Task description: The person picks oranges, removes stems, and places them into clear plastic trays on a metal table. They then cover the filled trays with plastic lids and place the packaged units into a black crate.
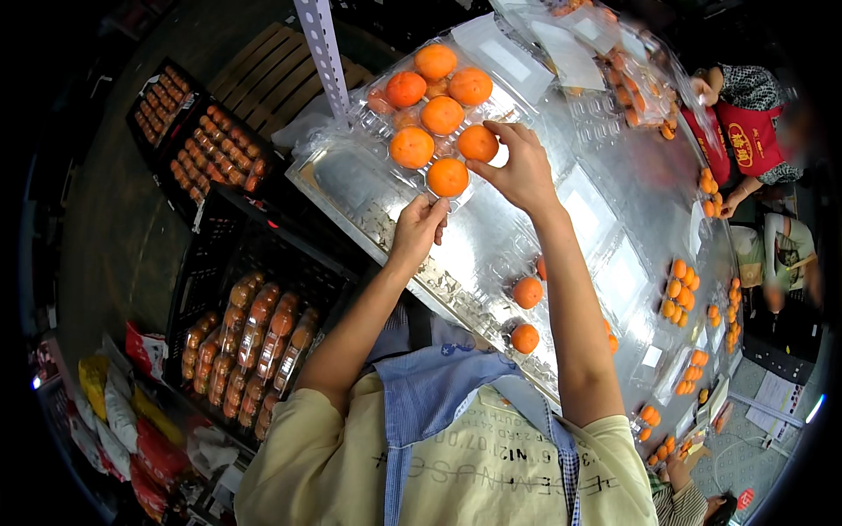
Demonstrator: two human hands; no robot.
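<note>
Seven round orange fruits, likely mandarins or persimmons, sit in or over a clear plastic tray (455, 203) at the table's far left corner. My right hand (524, 168) has thumb and fingers around one fruit (477, 143) at the tray's right side. Pinched between thumb and fingers of my left hand (420, 230) is the tray's near edge, just below the nearest fruit (447, 177). Under the upper fruits, more orange shapes show dimly through the plastic. Two loose fruits (527, 293) lie beside my right forearm, which partly hides another.
Stacked clear trays and white sheets (568, 54) cover the far table. More fruit groups (680, 292) line its right side, where other people (745, 131) work. Black crates (189, 289) of packed fruit stand left, below the metal table edge (386, 250). A perforated post (323, 57) rises behind.
</note>
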